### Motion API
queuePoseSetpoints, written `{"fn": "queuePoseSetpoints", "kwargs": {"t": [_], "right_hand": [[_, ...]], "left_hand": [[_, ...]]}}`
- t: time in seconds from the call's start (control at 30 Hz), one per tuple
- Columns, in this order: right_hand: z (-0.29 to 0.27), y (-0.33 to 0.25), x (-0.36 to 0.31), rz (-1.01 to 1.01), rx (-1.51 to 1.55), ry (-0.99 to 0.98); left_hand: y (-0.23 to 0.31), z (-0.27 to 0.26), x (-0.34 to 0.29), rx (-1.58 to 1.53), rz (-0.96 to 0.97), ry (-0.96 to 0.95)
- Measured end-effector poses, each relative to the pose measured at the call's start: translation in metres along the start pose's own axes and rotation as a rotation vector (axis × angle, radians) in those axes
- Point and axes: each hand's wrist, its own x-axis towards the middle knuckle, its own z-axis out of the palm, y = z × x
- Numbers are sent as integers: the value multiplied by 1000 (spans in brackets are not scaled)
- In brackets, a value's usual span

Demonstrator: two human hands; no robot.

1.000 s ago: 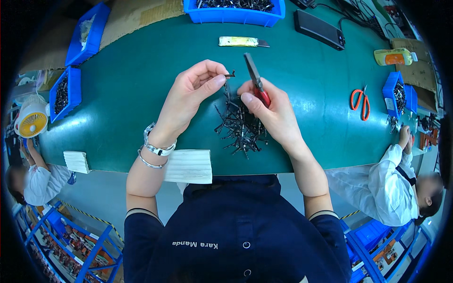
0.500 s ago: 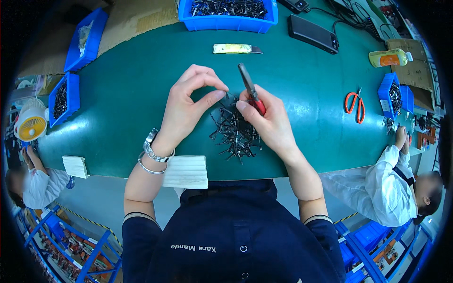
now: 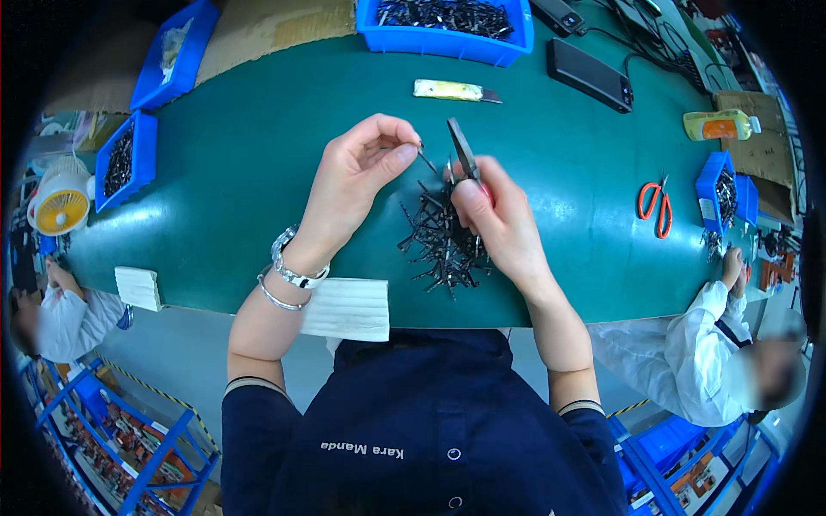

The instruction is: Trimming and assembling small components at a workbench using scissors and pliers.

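Note:
My left hand (image 3: 366, 168) pinches a small dark strip-like part (image 3: 428, 162) between thumb and fingertips, just above the green table (image 3: 258, 155). My right hand (image 3: 499, 211) is closed round pliers (image 3: 463, 148) with red grips and dark metal jaws, which point away from me. Under and between the hands lies a loose pile of small black parts (image 3: 443, 245). The right hand covers the pile's right edge. Most of the red grips are hidden in the palm.
Beyond the hands lie a yellow-handled blade (image 3: 456, 90), a blue bin (image 3: 447, 45) of black parts and a black power bank (image 3: 589, 75). Red-handled scissors (image 3: 656, 206) rest to the right. A white folded cloth (image 3: 348, 310) lies at the near edge. Co-workers sit at both sides.
My left hand has lifted slightly, and the dark part now shows clearly in its fingertips. The pliers have turned and shifted a little. The whole view has moved slightly.

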Motion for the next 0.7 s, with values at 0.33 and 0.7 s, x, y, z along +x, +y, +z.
{"fn": "queuePoseSetpoints", "kwargs": {"t": [0.33,0.7], "right_hand": [[8,-7,-6,169,340,-351],[6,-6,-6,178,262,-343]], "left_hand": [[-2,-4,-3,-123,74,35],[-9,-1,-2,-6,178,87]]}}
